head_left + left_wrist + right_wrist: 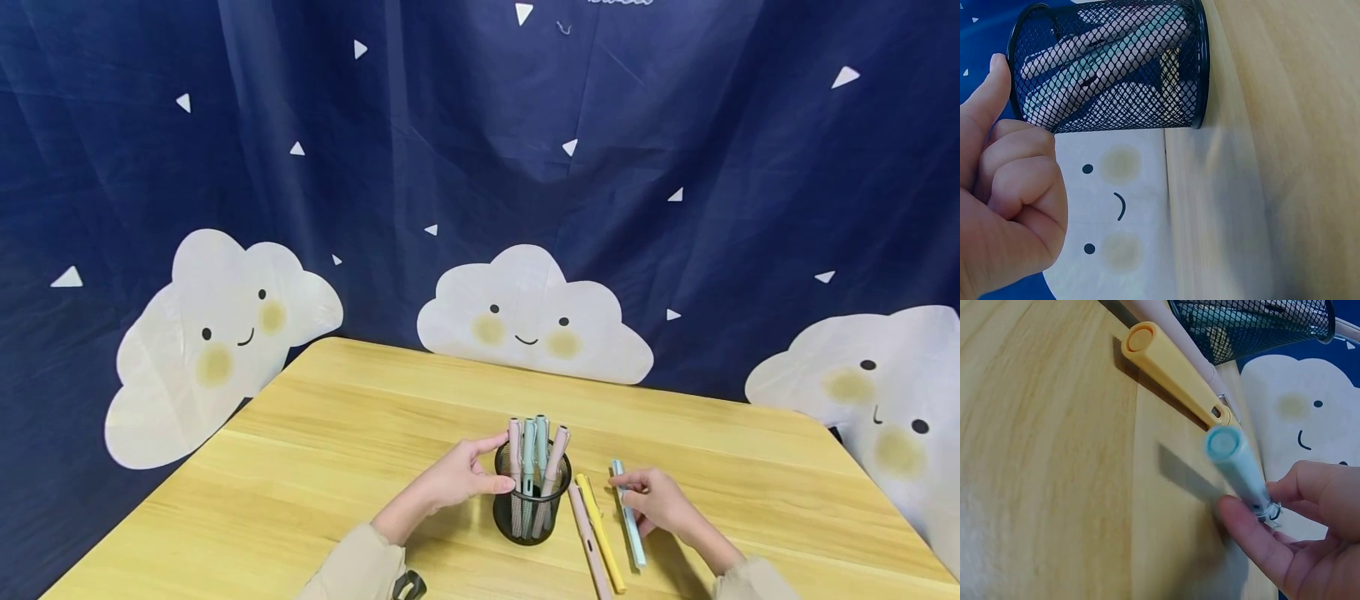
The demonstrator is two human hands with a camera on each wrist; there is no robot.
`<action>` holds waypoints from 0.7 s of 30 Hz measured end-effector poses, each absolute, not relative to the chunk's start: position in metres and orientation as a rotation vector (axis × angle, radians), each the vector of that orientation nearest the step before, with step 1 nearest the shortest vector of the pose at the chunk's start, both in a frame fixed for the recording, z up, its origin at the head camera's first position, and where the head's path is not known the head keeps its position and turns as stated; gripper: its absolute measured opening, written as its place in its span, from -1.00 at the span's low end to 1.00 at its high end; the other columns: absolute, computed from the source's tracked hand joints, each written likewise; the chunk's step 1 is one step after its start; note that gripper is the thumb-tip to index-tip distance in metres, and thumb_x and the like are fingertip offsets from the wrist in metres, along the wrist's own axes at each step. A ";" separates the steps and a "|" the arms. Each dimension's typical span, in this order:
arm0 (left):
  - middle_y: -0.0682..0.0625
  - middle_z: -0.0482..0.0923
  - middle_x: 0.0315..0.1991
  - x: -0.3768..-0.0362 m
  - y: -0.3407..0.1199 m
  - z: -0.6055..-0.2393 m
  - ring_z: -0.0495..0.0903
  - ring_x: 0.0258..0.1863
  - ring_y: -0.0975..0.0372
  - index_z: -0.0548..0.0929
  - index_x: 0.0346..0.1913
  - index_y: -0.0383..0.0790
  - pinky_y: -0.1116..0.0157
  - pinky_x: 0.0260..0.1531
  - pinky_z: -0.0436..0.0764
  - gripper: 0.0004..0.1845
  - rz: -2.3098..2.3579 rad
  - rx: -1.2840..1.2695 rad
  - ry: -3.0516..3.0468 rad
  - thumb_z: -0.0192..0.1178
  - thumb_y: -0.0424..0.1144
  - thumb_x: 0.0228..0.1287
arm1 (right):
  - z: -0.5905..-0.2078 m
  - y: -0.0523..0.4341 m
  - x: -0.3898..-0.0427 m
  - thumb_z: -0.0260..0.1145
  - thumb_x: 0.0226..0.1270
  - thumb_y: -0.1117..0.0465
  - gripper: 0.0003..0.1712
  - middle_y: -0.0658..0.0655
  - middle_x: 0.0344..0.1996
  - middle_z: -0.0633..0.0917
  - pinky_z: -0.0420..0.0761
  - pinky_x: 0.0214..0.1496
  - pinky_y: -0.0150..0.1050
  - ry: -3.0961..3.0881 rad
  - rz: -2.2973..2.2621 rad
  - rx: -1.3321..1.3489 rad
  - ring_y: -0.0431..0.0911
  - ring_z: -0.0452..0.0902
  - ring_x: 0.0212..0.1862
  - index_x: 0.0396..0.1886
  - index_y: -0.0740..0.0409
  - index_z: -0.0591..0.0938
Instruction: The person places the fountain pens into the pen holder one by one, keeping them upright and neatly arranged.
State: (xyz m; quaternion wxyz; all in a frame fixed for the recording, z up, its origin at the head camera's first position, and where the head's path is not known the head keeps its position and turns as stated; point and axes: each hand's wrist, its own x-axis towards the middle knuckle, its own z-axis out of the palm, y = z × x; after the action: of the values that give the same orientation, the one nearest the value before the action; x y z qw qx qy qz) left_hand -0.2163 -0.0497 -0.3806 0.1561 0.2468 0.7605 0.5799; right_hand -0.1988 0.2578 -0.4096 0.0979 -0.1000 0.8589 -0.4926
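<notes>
My left hand [453,479] holds the black mesh pen holder [503,523] at its rim, thumb on the near side and index finger on the far side. In the left wrist view the other fingers are curled beside the holder [1200,69]. Several pale pink and green pens [529,446] stand in it, caps upward. My right hand [662,504] pinches a light blue pen [633,537] between thumb and fingers near its upper end. One end of that pen [1241,465] points toward the right wrist camera, with its shadow on the wood.
A yellow pen [602,537] and a pale pink pen [588,540] lie side by side on the wooden table [300,467], between the holder and my right hand. Behind the table hangs a dark blue curtain [480,108] with cloud prints.
</notes>
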 end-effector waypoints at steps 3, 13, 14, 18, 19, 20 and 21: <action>0.15 0.07 -0.87 -0.217 -0.050 -0.381 0.02 -0.87 0.35 0.18 0.32 -0.27 0.45 -0.84 0.06 -0.23 1.659 0.712 2.168 0.30 -0.28 0.03 | -0.412 0.259 -0.200 0.09 0.13 0.45 -0.64 0.07 -0.64 0.40 0.55 -0.65 -0.14 2.557 -1.480 -0.298 -0.07 0.46 -0.70 -0.09 0.63 0.44; 0.14 0.08 -0.87 -0.217 -0.050 -0.381 0.03 -0.88 0.35 0.18 0.32 -0.26 0.45 -0.85 0.06 -0.22 1.659 0.712 2.165 0.30 -0.27 0.03 | -0.413 0.259 -0.202 0.26 0.08 0.42 -0.69 0.11 -0.50 0.46 0.55 -0.65 -0.13 2.584 -1.566 -0.291 -0.11 0.44 -0.61 -0.17 0.53 0.47; 0.14 0.08 -0.87 -0.217 -0.050 -0.381 0.03 -0.88 0.35 0.18 0.32 -0.26 0.45 -0.85 0.06 -0.22 1.659 0.710 2.163 0.30 -0.27 0.03 | -0.413 0.258 -0.202 0.26 0.08 0.42 -0.68 0.11 -0.49 0.47 0.55 -0.65 -0.13 2.586 -1.573 -0.291 -0.12 0.43 -0.61 -0.17 0.53 0.47; 0.15 0.08 -0.87 -0.217 -0.050 -0.381 0.03 -0.88 0.35 0.17 0.32 -0.27 0.46 -0.84 0.06 -0.22 1.663 0.707 2.154 0.30 -0.28 0.03 | -0.409 0.257 -0.201 0.25 0.11 0.41 -0.64 0.16 -0.47 0.55 0.55 -0.65 -0.15 2.588 -1.597 -0.275 -0.13 0.43 -0.61 -0.12 0.57 0.45; 0.15 0.08 -0.87 -0.217 -0.050 -0.381 0.03 -0.88 0.35 0.17 0.32 -0.28 0.46 -0.84 0.06 -0.22 1.665 0.707 2.152 0.30 -0.28 0.03 | -0.408 0.257 -0.200 0.24 0.11 0.40 -0.63 0.16 -0.47 0.57 0.55 -0.64 -0.16 2.592 -1.599 -0.270 -0.14 0.43 -0.61 -0.11 0.58 0.45; 0.15 0.08 -0.87 -0.217 -0.050 -0.381 0.03 -0.88 0.36 0.17 0.32 -0.28 0.46 -0.84 0.06 -0.22 1.664 0.706 2.152 0.30 -0.27 0.03 | -0.406 0.256 -0.200 0.24 0.12 0.40 -0.62 0.17 -0.47 0.58 0.54 -0.64 -0.17 2.597 -1.605 -0.264 -0.14 0.43 -0.61 -0.10 0.58 0.45; 0.15 0.08 -0.87 -0.217 -0.050 -0.381 0.03 -0.88 0.36 0.17 0.32 -0.28 0.46 -0.84 0.06 -0.22 1.664 0.706 2.152 0.30 -0.27 0.03 | -0.405 0.256 -0.200 0.24 0.12 0.40 -0.61 0.17 -0.47 0.59 0.54 -0.64 -0.18 2.606 -1.605 -0.260 -0.14 0.43 -0.62 -0.09 0.58 0.44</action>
State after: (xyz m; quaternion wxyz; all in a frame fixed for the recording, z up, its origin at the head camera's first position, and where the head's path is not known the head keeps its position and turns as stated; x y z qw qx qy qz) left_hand -0.2169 -0.0497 -0.3813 0.1649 0.2477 0.7552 0.5840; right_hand -0.1996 0.2559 -0.4047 0.0348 -0.0847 0.8478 -0.5223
